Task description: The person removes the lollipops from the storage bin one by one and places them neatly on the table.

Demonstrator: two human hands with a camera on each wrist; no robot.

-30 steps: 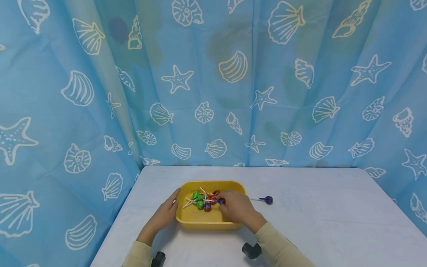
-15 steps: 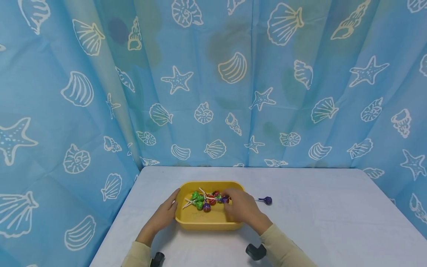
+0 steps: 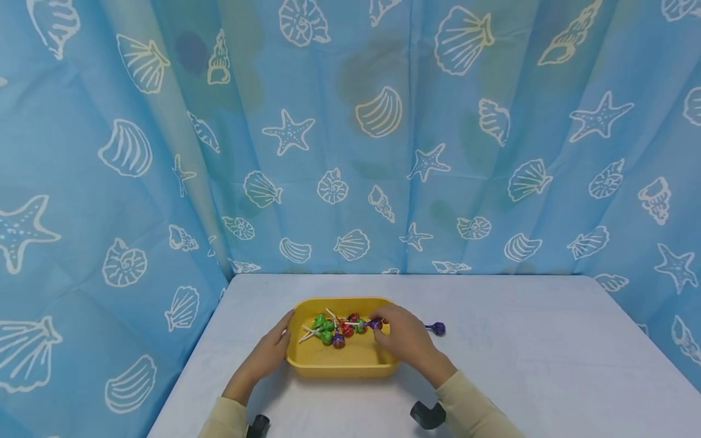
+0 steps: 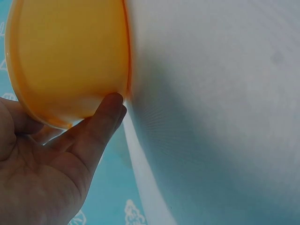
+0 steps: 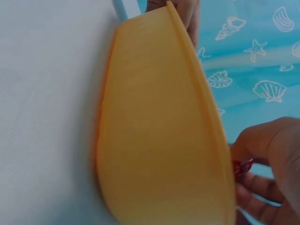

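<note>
- Head: highest and farthest off, from six o'clock, facing twelve and down, taking in the yellow rounded-rectangular plastic tray (image 3: 353,370) and blue shell-printed fabric curtain (image 3: 328,131).
- Left wrist: low, close, from the tray's seven o'clock, rolled sideways.
- Right wrist: likewise, from five o'clock, toward ten.
- Both wrist views share tray, curtain and bare left hand (image 4: 51,173).

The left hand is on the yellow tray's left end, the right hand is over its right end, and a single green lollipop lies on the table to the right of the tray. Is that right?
Not quite: the lollipop on the table is purple, as the head view shows. The left hand, right hand and tray are as you say.
</note>
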